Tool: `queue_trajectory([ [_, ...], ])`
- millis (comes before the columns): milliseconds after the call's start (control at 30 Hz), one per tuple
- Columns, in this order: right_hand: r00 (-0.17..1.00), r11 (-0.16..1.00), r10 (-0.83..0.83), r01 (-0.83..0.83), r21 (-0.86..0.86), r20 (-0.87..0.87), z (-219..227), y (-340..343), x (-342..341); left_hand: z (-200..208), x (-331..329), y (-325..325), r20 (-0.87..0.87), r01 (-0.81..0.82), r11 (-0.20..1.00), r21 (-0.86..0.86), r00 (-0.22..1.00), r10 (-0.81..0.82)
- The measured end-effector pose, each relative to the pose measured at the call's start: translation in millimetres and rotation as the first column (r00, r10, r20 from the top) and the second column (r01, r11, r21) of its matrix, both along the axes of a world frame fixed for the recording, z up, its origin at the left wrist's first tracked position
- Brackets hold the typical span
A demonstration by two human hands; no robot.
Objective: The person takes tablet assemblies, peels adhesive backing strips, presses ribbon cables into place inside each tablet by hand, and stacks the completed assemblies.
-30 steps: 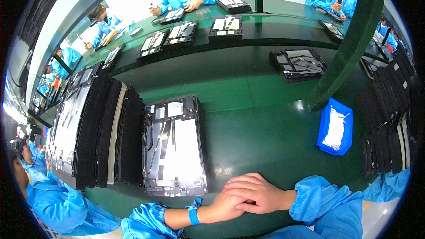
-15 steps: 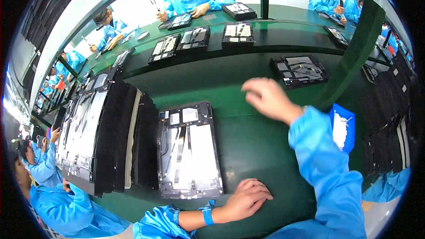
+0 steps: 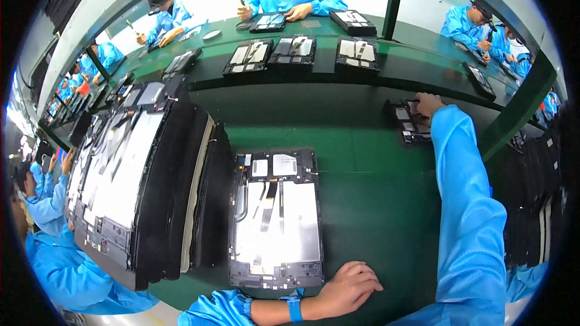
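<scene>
My right hand (image 3: 429,105) reaches far forward, its fingers bent over an opened tablet (image 3: 405,122) below the raised shelf; hand and sleeve cover the tablet's right part. My left hand (image 3: 350,288) rests palm down on the green table (image 3: 368,217), fingers loosely extended and holding nothing. A blue band circles that wrist. Just beyond the left hand lies another opened tablet (image 3: 278,223), with silvery panels, black flat cables and a dark frame. To its left stands a tall stack of black trays (image 3: 175,187), topped by an opened tablet (image 3: 121,169).
Several more opened tablets sit on the raised shelf (image 3: 241,78) ahead. A green post (image 3: 519,102) rises right of my right arm. Dark stacked trays (image 3: 525,199) stand at the far right. Co-workers in blue sit across and to the left.
My right hand has reached forward onto the far tablet, which has shifted slightly left. My left hand stays on the table. The view has turned, and my sleeve now hides the blue box of white bits.
</scene>
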State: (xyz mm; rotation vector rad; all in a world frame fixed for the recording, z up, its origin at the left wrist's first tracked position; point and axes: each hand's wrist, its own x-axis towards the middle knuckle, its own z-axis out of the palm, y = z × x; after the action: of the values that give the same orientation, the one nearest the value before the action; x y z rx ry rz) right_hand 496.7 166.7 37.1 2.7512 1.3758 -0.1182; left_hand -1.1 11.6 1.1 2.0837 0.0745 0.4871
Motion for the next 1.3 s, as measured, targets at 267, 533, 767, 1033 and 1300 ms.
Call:
queue_trajectory([
  [267,0.766,0.735,0.503,-0.623,-0.270,-0.400,9,-4,51,-6,-1,2,-0.012,0.028,0.999,0.034,1.000,-0.028],
  [533,-0.013,0.014,0.912,-0.998,0.063,-0.410,60,-7,63,2,2,0,-0.024,0.005,0.999,0.043,1.000,-0.004],
  [767,0.767,0.895,0.439,-0.329,0.300,-0.467,145,-64,-102,4,10,1,-0.073,0.032,0.996,0.078,0.997,-0.027],
  [1033,0.383,0.613,0.589,0.362,0.703,-0.711,107,-149,-186,8,0,-7,0.025,-0.286,0.954,-0.094,0.957,0.290],
  [1300,0.087,0.612,0.439,0.700,0.369,-0.894,8,-254,-283,14,-22,-38,-0.234,-0.294,0.956,0.011,0.928,0.289],
])
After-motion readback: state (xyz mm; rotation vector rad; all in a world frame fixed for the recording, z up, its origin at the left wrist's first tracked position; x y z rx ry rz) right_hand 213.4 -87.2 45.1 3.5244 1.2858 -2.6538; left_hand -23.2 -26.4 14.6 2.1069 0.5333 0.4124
